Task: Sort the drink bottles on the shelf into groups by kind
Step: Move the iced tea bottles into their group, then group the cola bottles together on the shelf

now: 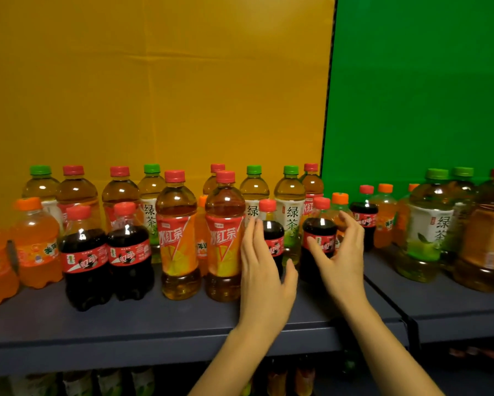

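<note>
Grabbing step: left hand (264,270) and right hand (338,252), fingers spread, empty, reached two cola bottles (318,238) right of the red teas (224,238); next needs closing.

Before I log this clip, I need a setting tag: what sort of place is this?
Probably a staged shop-shelf mock-up rather than a real store. Mixed drink bottles, such as a cola bottle, stand on a dark metal shelf. Plain yellow backdrop and green backdrop hang behind, and more bottles sit dimly on a lower tier.

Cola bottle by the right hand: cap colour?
Red cap on the cola bottle, seen in the head view.
</note>
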